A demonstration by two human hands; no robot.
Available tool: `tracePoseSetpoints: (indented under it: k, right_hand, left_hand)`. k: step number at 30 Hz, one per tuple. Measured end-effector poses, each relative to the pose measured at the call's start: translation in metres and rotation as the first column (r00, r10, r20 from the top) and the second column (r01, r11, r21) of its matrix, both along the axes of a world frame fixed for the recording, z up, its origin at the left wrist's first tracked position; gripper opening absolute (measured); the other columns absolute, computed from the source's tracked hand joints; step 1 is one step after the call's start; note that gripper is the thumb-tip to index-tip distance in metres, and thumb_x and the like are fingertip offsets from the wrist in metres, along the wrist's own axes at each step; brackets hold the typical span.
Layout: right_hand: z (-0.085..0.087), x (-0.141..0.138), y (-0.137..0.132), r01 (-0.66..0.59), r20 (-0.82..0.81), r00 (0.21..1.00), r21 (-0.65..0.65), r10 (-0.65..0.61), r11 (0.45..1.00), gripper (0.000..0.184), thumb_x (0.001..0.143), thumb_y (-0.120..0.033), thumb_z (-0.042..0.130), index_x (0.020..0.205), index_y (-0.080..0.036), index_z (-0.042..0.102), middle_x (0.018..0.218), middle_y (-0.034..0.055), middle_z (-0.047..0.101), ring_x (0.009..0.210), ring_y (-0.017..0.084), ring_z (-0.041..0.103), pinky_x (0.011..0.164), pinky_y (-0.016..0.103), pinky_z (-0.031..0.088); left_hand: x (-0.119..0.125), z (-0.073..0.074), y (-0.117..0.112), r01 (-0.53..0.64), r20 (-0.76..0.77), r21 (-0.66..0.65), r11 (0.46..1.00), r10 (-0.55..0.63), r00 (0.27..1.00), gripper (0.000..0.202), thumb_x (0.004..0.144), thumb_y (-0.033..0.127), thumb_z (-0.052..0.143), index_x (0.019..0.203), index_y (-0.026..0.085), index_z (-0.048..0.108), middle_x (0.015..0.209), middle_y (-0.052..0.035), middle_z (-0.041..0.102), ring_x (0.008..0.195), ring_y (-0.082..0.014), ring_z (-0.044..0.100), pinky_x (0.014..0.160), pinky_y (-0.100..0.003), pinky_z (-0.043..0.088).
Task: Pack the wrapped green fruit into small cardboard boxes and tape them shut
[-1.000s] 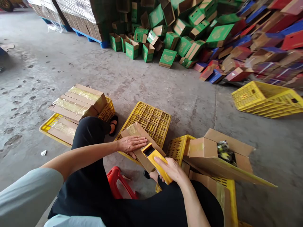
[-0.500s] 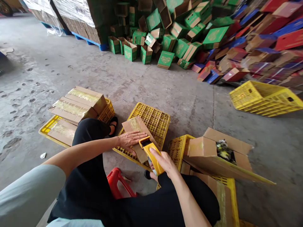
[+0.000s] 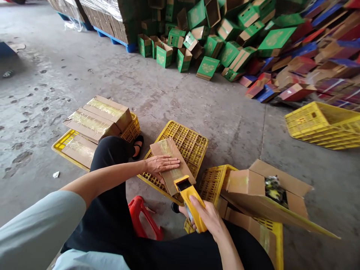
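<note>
While the left hand (image 3: 161, 165) steadies the box (image 3: 172, 149), the right hand (image 3: 208, 214) holds the dispenser (image 3: 193, 204)

Taping seems the step in hand; the next move likely calls for pressing the tape (image 3: 166, 147) over the box's near end and cutting it. The box lies aslant on the crate (image 3: 187, 138), toward its near edge. The left hand lies flat, grasping nothing; the right hand is wrapped around the dispenser.

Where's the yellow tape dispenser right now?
In the head view, the tape dispenser is below centre, slightly right, held in the right hand at the near end of the cardboard box under the left hand.
</note>
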State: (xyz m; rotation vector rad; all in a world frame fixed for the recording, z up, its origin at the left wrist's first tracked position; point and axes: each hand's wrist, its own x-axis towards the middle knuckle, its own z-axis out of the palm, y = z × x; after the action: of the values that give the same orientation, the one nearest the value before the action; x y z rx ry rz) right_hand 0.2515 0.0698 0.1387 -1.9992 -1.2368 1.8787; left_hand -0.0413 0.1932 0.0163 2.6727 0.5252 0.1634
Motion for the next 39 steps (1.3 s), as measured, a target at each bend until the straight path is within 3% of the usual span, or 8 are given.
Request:
tracePoseSetpoints:
  k: [7,12,16,21,23,26,31,39]
  right_hand:
    - [0.006,0.0,-0.003,-0.018,-0.023,1.0,0.027,0.019,0.999,0.054,0.092,-0.071,0.056,0.082,-0.018,0.064,0.056,0.0038,0.07,0.047,0.017,0.067,0.05,0.023,0.055]
    - [0.005,0.0,-0.003,-0.042,0.002,0.999,0.027,0.042,0.999,0.058,0.091,-0.073,0.054,0.08,-0.018,0.066,0.055,0.0043,0.071,0.047,0.018,0.068,0.05,0.024,0.054]
    - [0.003,0.0,-0.005,-0.039,0.025,0.999,0.04,0.038,0.998,0.054,0.092,-0.071,0.054,0.077,-0.02,0.064,0.057,0.0044,0.072,0.049,0.019,0.069,0.05,0.024,0.054]
    - [-0.004,-0.011,0.006,-0.004,0.037,0.999,0.075,0.001,0.997,0.052,0.091,-0.069,0.059,0.077,-0.02,0.063,0.059,0.0063,0.073,0.054,0.022,0.073,0.05,0.024,0.055]
    - [-0.009,-0.02,0.017,0.031,-0.004,1.0,0.074,-0.031,0.997,0.05,0.09,-0.069,0.064,0.08,-0.02,0.063,0.06,0.007,0.073,0.057,0.024,0.075,0.051,0.026,0.057]
    - [-0.017,-0.033,0.034,0.078,-0.065,0.995,0.077,-0.073,0.994,0.049,0.09,-0.068,0.065,0.08,-0.02,0.063,0.062,0.0077,0.074,0.057,0.024,0.075,0.053,0.027,0.058]
    - [-0.026,-0.034,0.045,0.074,-0.045,0.996,0.069,-0.071,0.995,0.051,0.089,-0.07,0.066,0.082,-0.019,0.063,0.059,0.0077,0.073,0.055,0.025,0.075,0.052,0.028,0.058]
    - [-0.016,-0.022,0.034,0.066,0.007,0.998,0.103,-0.068,0.992,0.052,0.091,-0.07,0.059,0.088,-0.019,0.065,0.059,0.0064,0.073,0.054,0.024,0.074,0.051,0.027,0.057]
  left_hand:
    - [0.0,0.004,-0.005,-0.014,0.002,0.039,0.999,0.014,1.0,0.098,0.098,0.07,0.046,0.17,0.012,0.014,0.174,-0.0178,0.021,0.162,-0.0305,0.017,0.132,-0.046,0.011]
    - [0.017,0.007,-0.03,-0.042,-0.052,0.083,0.996,0.046,0.998,0.108,0.094,0.076,0.05,0.169,0.009,0.011,0.174,-0.0222,0.01,0.163,-0.0384,0.008,0.131,-0.055,0.009]
    - [0.027,0.001,-0.042,-0.005,-0.031,0.1,0.995,0.008,0.999,0.097,0.099,0.071,0.044,0.17,0.013,0.013,0.174,-0.0172,0.015,0.163,-0.0313,0.011,0.132,-0.05,0.004]
    - [0.014,-0.003,-0.003,0.055,0.009,0.112,0.992,-0.056,0.998,0.074,0.105,0.058,0.043,0.169,0.024,0.024,0.172,-0.0087,0.027,0.162,-0.0216,0.022,0.132,-0.042,0.008]
    - [0.006,0.002,0.021,0.054,-0.016,0.095,0.994,-0.053,0.998,0.069,0.105,0.055,0.047,0.167,0.03,0.03,0.171,-0.0065,0.032,0.16,-0.0208,0.027,0.132,-0.041,0.011]
    - [0.001,0.013,0.042,0.033,-0.123,0.056,0.998,-0.025,0.992,0.075,0.102,0.058,0.051,0.167,0.028,0.03,0.171,-0.008,0.03,0.161,-0.0245,0.024,0.132,-0.043,0.011]
    - [0.005,0.015,0.028,-0.009,-0.116,0.084,0.996,0.018,0.993,0.104,0.095,0.07,0.054,0.169,0.009,0.014,0.174,-0.0185,0.013,0.163,-0.0316,0.014,0.132,-0.045,0.012]
    - [0.009,0.003,0.024,-0.029,-0.042,0.11,0.994,0.034,0.999,0.1,0.096,0.07,0.053,0.17,0.014,0.015,0.174,-0.0153,0.019,0.162,-0.0295,0.018,0.132,-0.043,0.012]
